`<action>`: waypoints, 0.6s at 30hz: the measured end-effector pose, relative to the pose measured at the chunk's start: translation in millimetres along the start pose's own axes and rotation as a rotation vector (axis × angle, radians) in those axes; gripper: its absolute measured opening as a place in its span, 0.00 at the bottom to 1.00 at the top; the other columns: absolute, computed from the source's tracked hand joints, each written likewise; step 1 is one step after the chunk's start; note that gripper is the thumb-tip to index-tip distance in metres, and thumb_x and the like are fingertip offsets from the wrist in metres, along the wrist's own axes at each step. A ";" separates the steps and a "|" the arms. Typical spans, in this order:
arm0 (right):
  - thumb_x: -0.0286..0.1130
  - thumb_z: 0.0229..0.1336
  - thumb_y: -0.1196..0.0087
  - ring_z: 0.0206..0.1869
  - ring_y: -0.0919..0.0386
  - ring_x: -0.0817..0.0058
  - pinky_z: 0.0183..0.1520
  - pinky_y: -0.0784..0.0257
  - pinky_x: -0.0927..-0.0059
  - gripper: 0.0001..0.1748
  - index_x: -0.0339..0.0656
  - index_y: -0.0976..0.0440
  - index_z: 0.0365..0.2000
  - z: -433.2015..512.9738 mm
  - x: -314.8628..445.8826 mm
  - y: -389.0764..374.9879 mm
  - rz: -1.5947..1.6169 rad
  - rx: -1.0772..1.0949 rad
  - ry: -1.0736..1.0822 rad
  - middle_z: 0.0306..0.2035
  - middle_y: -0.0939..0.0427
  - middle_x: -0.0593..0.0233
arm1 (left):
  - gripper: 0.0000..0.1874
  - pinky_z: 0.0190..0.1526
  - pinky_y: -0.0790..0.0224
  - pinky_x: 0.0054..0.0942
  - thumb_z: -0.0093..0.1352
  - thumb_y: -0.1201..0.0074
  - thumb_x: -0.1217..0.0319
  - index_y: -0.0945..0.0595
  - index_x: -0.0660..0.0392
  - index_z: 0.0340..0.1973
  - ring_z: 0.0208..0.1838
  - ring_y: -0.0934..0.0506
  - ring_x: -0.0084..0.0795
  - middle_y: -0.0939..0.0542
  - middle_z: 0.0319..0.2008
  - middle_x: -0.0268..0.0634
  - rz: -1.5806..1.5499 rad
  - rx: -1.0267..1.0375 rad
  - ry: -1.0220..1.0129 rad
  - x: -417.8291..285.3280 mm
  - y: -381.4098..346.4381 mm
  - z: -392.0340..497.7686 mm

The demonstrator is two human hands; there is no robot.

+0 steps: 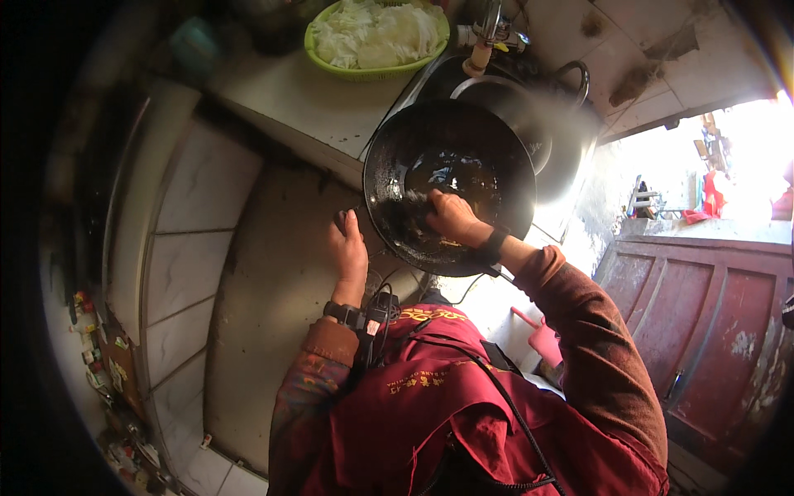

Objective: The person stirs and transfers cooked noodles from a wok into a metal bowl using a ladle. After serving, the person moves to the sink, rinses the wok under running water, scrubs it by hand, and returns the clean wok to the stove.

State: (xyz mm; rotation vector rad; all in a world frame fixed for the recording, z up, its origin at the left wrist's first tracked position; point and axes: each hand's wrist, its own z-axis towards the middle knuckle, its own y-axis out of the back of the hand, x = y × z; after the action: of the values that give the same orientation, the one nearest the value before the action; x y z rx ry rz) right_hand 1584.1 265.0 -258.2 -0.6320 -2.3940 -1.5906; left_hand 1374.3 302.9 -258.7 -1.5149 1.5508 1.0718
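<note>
A black wok point(450, 186) with some liquid in its bottom is held tilted over the near edge of a sink. My left hand point(348, 245) grips the wok's dark handle point(347, 217) at its left side. Inside the wok, my right hand point(456, 217) is closed on a dark scrubber point(419, 208), hard to make out, which lies against the inner wall. Small yellowish bits point(448, 243) show near the wok's lower side. Behind the wok stands a chrome faucet point(487, 37), whose spout end is above the sink.
A green plastic basket point(372, 74) of torn pale leaves stands on the counter point(298, 99) at the upper left. Another dark round pan point(496, 93) lies in the sink beyond the wok. At the right are a red door point(688, 310) and a pink plastic dipper point(544, 341).
</note>
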 end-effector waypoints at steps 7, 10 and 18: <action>0.32 0.50 0.48 0.41 0.23 0.55 0.42 0.27 0.59 0.20 0.34 0.34 0.44 7.3 -12.8 28.6 -0.161 0.247 -0.077 0.38 0.24 0.47 | 0.16 0.22 0.41 0.20 0.69 0.53 0.61 0.27 0.64 0.34 0.20 0.35 0.17 0.28 0.24 0.33 -0.029 -0.059 -0.053 12.0 -1.2 3.7; 0.31 0.48 0.47 0.42 0.25 0.53 0.42 0.28 0.58 0.18 0.38 0.33 0.42 18.6 -51.5 53.0 0.037 -0.089 -0.307 0.36 0.25 0.45 | 0.17 0.28 0.35 0.24 0.69 0.52 0.62 0.27 0.67 0.37 0.24 0.30 0.23 0.24 0.29 0.39 0.042 -0.050 -0.043 17.4 2.0 5.5; 0.30 0.57 0.61 0.44 0.29 0.48 0.46 0.32 0.53 0.12 0.37 0.34 0.40 121.5 -21.4 34.6 0.180 -0.545 -0.251 0.41 0.30 0.43 | 0.16 0.34 0.33 0.31 0.65 0.48 0.64 0.28 0.68 0.34 0.30 0.25 0.33 0.23 0.27 0.44 0.216 -0.083 -0.112 31.0 4.5 6.0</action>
State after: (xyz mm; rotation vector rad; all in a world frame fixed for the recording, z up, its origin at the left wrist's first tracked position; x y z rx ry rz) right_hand 1627.2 382.2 -286.7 -1.1672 -1.9643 -2.2003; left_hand 1367.5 295.5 -288.9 -1.3380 1.6358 1.3352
